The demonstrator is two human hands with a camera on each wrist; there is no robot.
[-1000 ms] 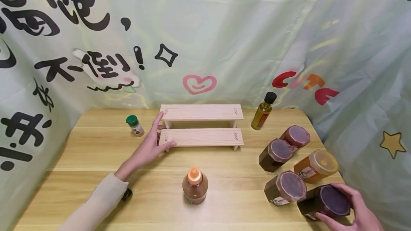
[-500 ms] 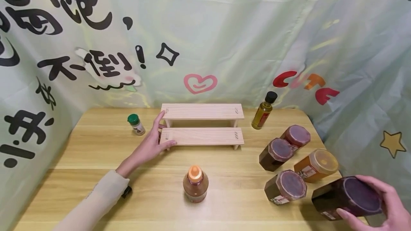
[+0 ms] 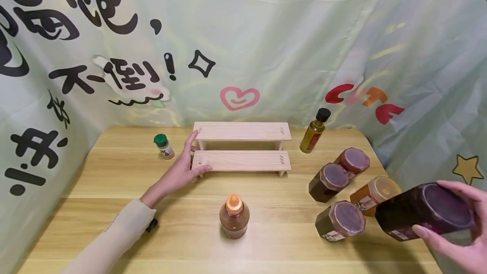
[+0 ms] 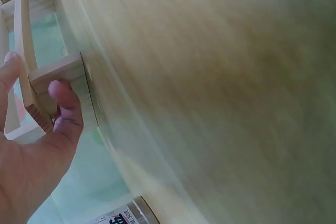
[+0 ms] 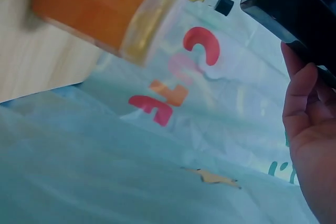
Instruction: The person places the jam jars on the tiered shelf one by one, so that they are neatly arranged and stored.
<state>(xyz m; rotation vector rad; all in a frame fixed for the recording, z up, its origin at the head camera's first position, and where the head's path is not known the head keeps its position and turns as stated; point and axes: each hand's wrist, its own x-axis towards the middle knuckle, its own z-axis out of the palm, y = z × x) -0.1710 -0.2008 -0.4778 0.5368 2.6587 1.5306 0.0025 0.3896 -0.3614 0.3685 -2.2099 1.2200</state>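
At the lower right frame edge: right hand [image 3: 462,236], partly cut off, fingers curled round a dark purple-lidded jar [image 3: 422,212], held tilted above the table [image 3: 114,172]; its base is hidden in the wrist view. Just left: three brown jars [image 3: 340,222] and an orange jar [image 3: 374,195], bunched together. Centre front: orange-capped bottle [image 3: 233,217]. Mid-table: left hand [image 3: 181,171], fingers straight against the left end of the two-step wooden rack [image 3: 243,147], thumb under the lower shelf. Farther back: green-capped shaker [image 3: 164,146], oil bottle [image 3: 315,130].
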